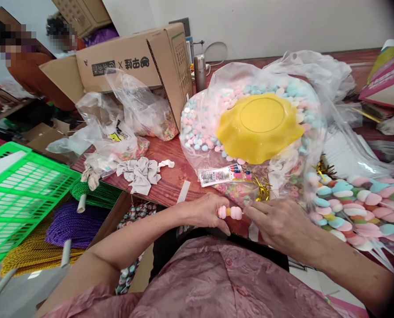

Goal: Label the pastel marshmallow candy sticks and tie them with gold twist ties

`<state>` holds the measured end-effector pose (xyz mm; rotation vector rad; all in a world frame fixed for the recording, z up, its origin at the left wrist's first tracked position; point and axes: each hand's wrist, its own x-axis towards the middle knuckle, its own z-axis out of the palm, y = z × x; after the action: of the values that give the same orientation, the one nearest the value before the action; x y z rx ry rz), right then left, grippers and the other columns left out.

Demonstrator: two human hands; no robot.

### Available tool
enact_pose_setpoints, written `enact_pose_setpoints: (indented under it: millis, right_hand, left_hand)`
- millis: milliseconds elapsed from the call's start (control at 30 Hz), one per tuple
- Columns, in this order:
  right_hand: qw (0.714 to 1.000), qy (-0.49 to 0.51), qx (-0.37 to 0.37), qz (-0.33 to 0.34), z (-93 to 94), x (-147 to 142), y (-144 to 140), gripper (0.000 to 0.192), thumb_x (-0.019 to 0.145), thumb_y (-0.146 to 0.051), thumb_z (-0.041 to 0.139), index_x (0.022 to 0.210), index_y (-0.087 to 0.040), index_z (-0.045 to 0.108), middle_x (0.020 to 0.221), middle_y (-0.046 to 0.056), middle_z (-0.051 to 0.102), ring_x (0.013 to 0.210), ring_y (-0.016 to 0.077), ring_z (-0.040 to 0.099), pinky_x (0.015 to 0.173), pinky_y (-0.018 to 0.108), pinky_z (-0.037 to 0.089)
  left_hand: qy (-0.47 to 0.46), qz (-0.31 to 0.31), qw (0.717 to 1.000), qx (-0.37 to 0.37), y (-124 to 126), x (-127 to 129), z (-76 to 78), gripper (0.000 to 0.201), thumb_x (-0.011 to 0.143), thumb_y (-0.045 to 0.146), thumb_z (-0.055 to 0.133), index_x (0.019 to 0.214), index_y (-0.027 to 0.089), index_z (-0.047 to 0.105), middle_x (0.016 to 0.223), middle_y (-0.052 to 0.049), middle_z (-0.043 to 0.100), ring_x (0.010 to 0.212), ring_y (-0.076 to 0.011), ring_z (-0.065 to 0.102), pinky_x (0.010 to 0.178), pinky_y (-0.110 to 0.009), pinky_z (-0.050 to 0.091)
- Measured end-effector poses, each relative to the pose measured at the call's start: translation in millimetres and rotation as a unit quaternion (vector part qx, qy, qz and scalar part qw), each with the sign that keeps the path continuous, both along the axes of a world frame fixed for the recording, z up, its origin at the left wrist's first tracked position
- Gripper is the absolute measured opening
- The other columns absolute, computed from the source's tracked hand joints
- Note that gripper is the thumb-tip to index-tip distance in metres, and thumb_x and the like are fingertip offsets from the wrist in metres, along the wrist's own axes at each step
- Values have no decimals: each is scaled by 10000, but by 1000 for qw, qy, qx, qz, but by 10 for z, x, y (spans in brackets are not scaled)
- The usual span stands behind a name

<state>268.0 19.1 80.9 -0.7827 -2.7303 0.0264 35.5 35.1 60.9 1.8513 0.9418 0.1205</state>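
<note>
My left hand (207, 211) and my right hand (278, 221) meet at the table's near edge, both pinching a short string of pink and yellow marshmallow pieces (230, 212). Just beyond them lies a big clear bag of pastel marshmallows (197, 128) with an upturned yellow wavy-edged bowl (259, 127) resting on it. To the right a pile of finished pastel marshmallow skewers (358, 207) lies on the table. Gold twist ties (262, 189) and a small printed packet (221, 175) sit between the bag and my hands.
A cardboard box (140, 62) and crumpled clear bags (117, 128) stand at the back left, with white cloth scraps (140, 173) near them. A green plastic basket (14, 198) and spools of purple, green and yellow cord (71, 223) are left of the table. Other people are at the far left.
</note>
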Motion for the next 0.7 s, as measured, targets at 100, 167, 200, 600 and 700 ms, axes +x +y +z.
enact_pose_setpoints:
  millis: [100, 167, 200, 600, 700]
  right_hand:
    - [998, -7, -18, -66, -83, -20, -97, 241, 854, -51, 385, 840, -185, 585, 597, -3, 610, 464, 123, 511, 497, 297, 215]
    - [991, 38, -60, -115, -181, -14, -164, 242, 944, -139, 366, 895, -192, 597, 571, -15, 610, 459, 126, 532, 491, 280, 261]
    - [984, 69, -85, -140, -239, -9, -202, 246, 977, -190, 365, 924, -196, 605, 583, -14, 625, 474, 130, 554, 498, 272, 301]
    - [840, 330, -321, -287, -570, -155, -570, 254, 949, -350, 500, 841, -204, 678, 623, -11, 620, 536, 136, 573, 494, 236, 451]
    - [843, 361, -313, -247, -560, -275, -563, 187, 921, -303, 551, 848, -211, 696, 649, -14, 659, 544, 130, 602, 510, 223, 477]
  left_hand:
    - [123, -64, 967, 216, 121, -26, 124, 182, 787, 224, 696, 947, 163, 634, 860, -35, 631, 805, -196, 578, 702, -294, 432]
    - [168, -72, 920, 348, 181, -58, 213, 292, 812, 187, 648, 1102, 165, 627, 1033, -99, 641, 985, -266, 573, 843, -384, 445]
    - [169, -57, 902, 394, 189, -76, 249, 369, 811, 189, 652, 1177, 175, 610, 1122, -123, 626, 1069, -296, 548, 907, -434, 430]
    - [-379, 395, 799, -250, -457, -230, -304, 506, 662, 443, 837, 1039, 188, 616, 837, -36, 674, 712, -183, 664, 634, -296, 517]
    - [-528, 383, 702, -286, -283, -208, -226, 626, 618, 422, 874, 1129, 201, 588, 1029, -73, 688, 981, -232, 674, 858, -371, 534]
